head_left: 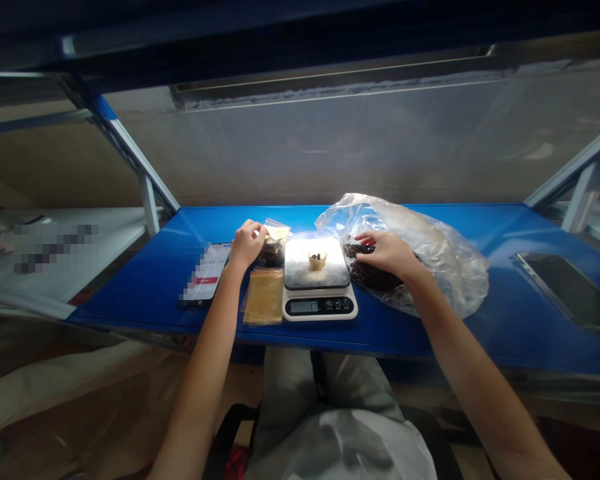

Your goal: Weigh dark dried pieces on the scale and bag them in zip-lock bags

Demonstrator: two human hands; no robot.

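A white kitchen scale stands in the middle, its display seeming to read 17. On its plate sits a small tan cup with a few dark pieces inside. My left hand is left of the scale, fingers curled together beside small filled zip bags; whatever it may pinch is hidden. My right hand reaches into the mouth of a large clear plastic bag. Its thumb and fingers are apart over a heap of dark dried pieces.
Flat yellowish zip bags lie in front of the filled ones. A phone with a lit screen is at the left, and a dark-screened phone-like device at the right. Metal shelf posts flank the blue table, with a wall behind.
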